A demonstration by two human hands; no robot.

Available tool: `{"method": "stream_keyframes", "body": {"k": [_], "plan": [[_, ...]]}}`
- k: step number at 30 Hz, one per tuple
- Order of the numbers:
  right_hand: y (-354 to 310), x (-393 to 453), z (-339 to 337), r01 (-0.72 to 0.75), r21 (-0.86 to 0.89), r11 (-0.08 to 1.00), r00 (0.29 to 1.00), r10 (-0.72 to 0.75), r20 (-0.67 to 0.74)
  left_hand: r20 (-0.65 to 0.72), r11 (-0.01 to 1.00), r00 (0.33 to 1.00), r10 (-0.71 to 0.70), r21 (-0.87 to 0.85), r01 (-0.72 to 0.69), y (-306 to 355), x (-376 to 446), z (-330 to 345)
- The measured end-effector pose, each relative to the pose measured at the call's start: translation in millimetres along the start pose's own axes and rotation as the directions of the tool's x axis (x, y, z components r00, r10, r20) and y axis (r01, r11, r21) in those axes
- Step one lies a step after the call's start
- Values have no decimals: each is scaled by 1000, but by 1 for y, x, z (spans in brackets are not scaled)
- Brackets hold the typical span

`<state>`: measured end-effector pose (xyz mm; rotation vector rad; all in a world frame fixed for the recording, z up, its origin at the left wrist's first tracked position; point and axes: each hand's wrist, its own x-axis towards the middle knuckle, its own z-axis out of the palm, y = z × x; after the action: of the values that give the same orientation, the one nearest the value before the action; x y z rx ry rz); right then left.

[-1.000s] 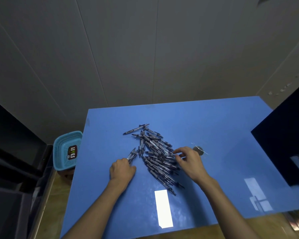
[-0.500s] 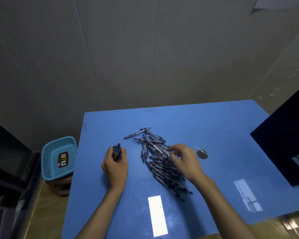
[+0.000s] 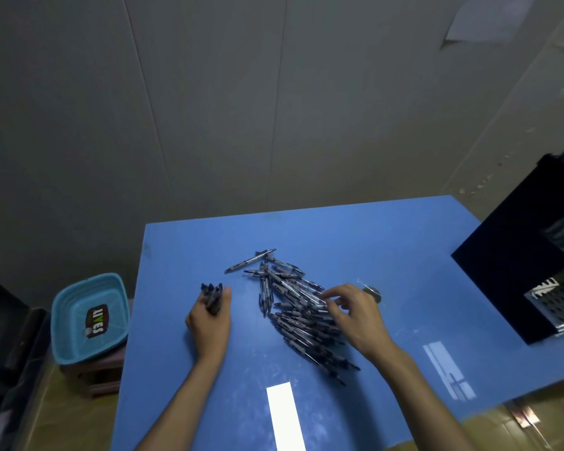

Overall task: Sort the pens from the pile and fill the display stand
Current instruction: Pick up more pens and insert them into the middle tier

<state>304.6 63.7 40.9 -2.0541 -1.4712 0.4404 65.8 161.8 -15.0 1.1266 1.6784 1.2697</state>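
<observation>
Since the earlier frames, the left hand (image 3: 209, 317) has been drawn back from the pile (image 3: 298, 309) and turned upright, so that a small bundle (image 3: 213, 296) of pens is now held with the ends pointing up, well clear of the heap. The fingers are curled round that bundle, with the thumb laid against its side. The right hand (image 3: 355, 315) has been kept at the right edge of the pile; its fingertips are bent down among the top pens, and it cannot be told whether one is already pinched. One pen (image 3: 250, 265) lies apart at the far edge of the heap. Most of the pens are seen loose on the bench (image 3: 388, 242), so the sorting is judged to be at an early stage. The stand (image 3: 515, 268), dark and partly cut off, is placed at the right end of the bench, well apart from both hands; nothing is being carried to it yet. A basket (image 3: 88, 317) is seen on a stool left of the bench. More pens are probably to be gathered into the bundle before the stand is filled.
</observation>
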Motion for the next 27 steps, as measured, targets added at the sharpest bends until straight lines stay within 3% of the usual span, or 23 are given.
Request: {"method": "stream_keyframes", "body": {"k": [4, 8, 13, 20, 27], "plan": [[-2, -4, -6, -8, 7, 1000, 1000, 8, -14, 82, 988, 996, 15, 154, -27, -25, 4, -5], [-6, -6, -17, 2, 3, 1000, 999, -2, -51, 59, 996, 998, 0, 89, -5, -9, 6, -6], [-12, -8, -34, -16, 40, 999, 996, 20, -90, 229, 998, 973, -39, 63, 26, 22, 12, 0], [1, -26, -67, -84, 66, 994, 981, 94, -170, 609, 997, 793, 25, -74, 25, 84, -20, 28], [36, -62, -129, -149, 92, 985, 945, 169, -279, 788, 990, 599, 138, -133, -53, 134, -90, 71]]}}
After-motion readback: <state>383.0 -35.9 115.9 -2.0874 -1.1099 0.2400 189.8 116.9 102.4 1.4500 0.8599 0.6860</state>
